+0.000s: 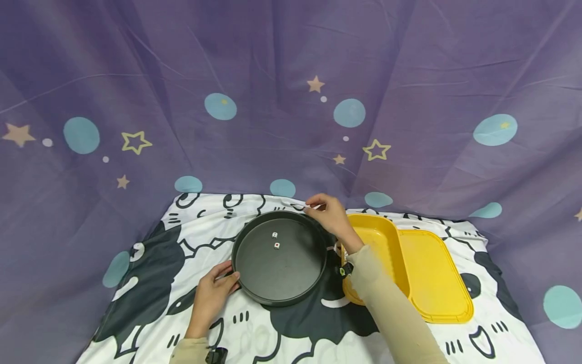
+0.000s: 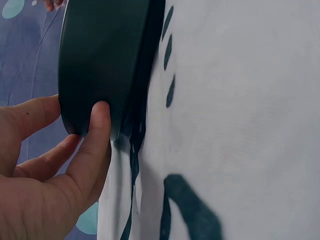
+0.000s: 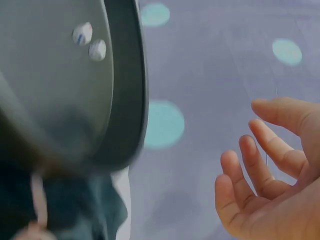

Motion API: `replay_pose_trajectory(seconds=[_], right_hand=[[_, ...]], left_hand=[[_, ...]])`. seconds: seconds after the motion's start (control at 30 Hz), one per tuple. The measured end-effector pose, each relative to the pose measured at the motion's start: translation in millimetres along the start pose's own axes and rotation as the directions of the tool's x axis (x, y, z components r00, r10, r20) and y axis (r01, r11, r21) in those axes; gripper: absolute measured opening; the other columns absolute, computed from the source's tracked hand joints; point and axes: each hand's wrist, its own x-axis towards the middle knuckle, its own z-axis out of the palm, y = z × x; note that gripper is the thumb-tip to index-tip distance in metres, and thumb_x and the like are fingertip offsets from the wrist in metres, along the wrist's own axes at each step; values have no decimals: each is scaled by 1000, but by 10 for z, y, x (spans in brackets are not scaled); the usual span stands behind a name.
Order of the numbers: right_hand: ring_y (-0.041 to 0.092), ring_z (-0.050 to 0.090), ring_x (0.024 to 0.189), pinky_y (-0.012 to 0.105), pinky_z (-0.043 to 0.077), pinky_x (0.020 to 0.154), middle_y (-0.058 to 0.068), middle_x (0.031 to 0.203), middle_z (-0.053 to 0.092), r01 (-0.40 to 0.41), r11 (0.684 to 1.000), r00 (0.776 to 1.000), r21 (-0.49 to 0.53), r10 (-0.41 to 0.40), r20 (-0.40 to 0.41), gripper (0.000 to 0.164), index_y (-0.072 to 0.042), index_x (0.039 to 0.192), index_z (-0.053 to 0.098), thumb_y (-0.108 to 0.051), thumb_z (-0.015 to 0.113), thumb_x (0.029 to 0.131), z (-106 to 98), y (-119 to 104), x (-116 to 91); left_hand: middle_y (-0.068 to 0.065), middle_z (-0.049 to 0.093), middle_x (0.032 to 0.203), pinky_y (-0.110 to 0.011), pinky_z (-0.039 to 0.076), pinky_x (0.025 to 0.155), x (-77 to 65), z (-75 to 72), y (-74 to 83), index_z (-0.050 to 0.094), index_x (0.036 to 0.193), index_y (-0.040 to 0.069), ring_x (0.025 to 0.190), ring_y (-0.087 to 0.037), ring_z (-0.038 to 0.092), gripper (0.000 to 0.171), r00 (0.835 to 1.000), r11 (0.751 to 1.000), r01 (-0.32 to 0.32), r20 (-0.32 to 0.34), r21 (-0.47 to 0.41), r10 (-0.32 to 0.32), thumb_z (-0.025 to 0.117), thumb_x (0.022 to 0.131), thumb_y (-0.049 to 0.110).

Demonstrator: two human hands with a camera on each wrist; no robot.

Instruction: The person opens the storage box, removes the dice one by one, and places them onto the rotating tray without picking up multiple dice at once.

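My left fingers (image 2: 93,145) grip the dark pan (image 1: 284,273) by its left edge, right fingers (image 3: 256,162) loose, empty. Uneven tug could tilt it, sliding both dice (image 1: 277,246)

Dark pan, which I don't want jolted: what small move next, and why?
Perhaps grip the dark pan with the right hand too: that hand looks empty beside it, only the left hand holds it, and two dice lie loose inside.

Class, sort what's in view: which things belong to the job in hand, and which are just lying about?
Apparently in the job:
Black pan, held by the left hand
Two dice inside it

Apparently lying about:
Yellow box
Flat yellow lid
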Motion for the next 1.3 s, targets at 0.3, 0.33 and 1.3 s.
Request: replay_pose_trajectory(seconds=[0.3,0.33,1.3], right_hand=[[30,65,86,32,57,72,10,99,68,-111,994,993,15,111,-49,23,-1,110,72,-15,74,93,-494,460,-205],[30,65,86,31,57,72,10,99,68,-125,992,990,18,126,-56,22,-1,110,72,-15,73,93,-524,506,-227],[28,59,90,24,50,72,18,96,67,-287,956,957,-54,283,-65,22,7,109,69,8,69,87,-497,1318,-430]], left_hand=[[-23,57,135,-26,60,83,-3,-20,2,55,139,0,104,-15,68,47,1000,1000,-3,10,-4,3,70,95,9],[-23,57,136,-25,60,83,-4,-20,6,55,139,0,105,-15,68,47,1000,1000,-2,12,-5,2,71,95,10],[-23,57,136,-26,60,84,7,1,0,55,138,0,100,-10,68,46,1000,1000,5,17,-18,-4,70,95,7]])
